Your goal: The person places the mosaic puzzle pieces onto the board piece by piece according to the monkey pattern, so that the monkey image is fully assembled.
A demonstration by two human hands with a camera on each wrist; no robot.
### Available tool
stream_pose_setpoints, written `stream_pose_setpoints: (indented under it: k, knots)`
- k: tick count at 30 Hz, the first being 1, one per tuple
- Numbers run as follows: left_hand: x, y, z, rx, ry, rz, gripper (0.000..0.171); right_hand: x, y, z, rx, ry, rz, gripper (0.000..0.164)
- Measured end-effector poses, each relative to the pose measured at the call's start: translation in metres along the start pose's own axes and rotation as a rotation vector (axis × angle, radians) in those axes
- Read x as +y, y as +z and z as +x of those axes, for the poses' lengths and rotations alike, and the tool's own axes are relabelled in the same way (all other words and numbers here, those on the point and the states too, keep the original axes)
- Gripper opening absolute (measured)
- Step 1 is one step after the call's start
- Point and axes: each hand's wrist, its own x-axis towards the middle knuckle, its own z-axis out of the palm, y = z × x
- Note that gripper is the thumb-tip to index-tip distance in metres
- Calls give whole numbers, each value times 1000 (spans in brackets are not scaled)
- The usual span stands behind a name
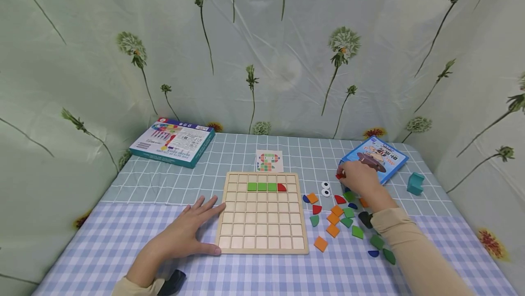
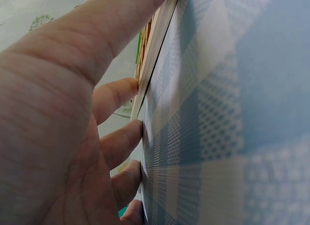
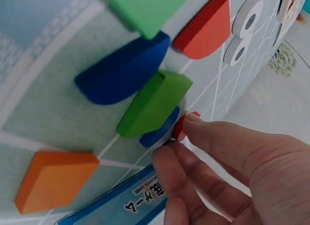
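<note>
A wooden grid board (image 1: 262, 230) lies on the table. In one of its upper rows sit green square tiles (image 1: 262, 187), three side by side, then a red quarter-round tile (image 1: 281, 187). My left hand (image 1: 184, 231) rests with spread fingers at the board's left side; thumb and forefinger touch its edge. At the far right, near the blue box (image 1: 393, 164), my right hand (image 1: 362, 180) pinches a small red tile (image 3: 180, 130) between thumb and fingertips. Its full shape is hidden by the fingers. Close by lie a blue tile (image 3: 160, 130) and a green tile (image 3: 152, 106).
Loose orange, green, red and blue tiles (image 1: 333, 230) are scattered right of the board, with white eye discs (image 1: 326, 189). A pattern card (image 1: 269, 161) lies behind the board. A large game box (image 1: 174, 141) is back left; a teal object (image 1: 415, 183) stands far right.
</note>
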Motion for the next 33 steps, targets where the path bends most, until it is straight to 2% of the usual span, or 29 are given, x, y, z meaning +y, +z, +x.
stream_pose_setpoints:
  k: [10,14,22,30,33]
  knots:
    - [-1,1,0,-2,-10,-4,111,-7,2,7,-9,-66,75,31]
    - [0,1,1,-12,-15,-7,111,-6,2,8,-7,-43,110,34]
    - [-1,1,1,-5,0,-8,110,-4,6,10,8,7,110,38]
    - [-1,1,0,-7,-10,-9,111,-9,11,14,30,-43,145,24]
    - [-1,1,0,-2,-6,-8,110,-10,11,14,19,-72,154,24]
